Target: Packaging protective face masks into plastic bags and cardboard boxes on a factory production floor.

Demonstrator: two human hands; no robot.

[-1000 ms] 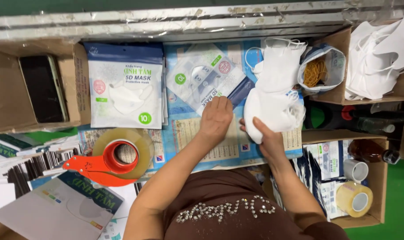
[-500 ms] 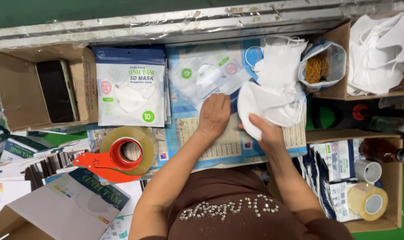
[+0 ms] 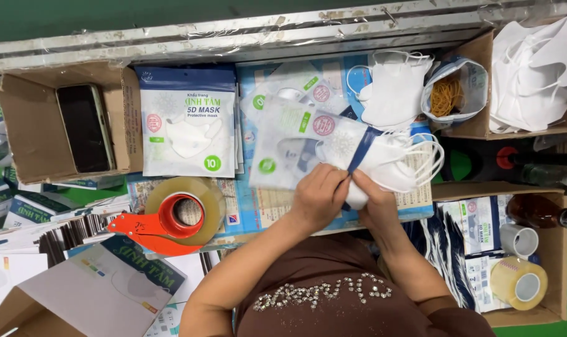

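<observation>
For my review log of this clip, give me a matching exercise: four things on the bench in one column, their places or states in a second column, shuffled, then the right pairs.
Things:
1. phone
2. tape dispenser
3. rubber bands
4. clear pouch

Places or states:
A. held in both hands, with white masks at its open end
B. lying in an open cardboard box at the far left
C. inside a small open bag, upper right
D. red, holding a tape roll, on the bench in front of a stack of mask packs

Pairs: 1-B, 2-D, 3-C, 4-A
</observation>
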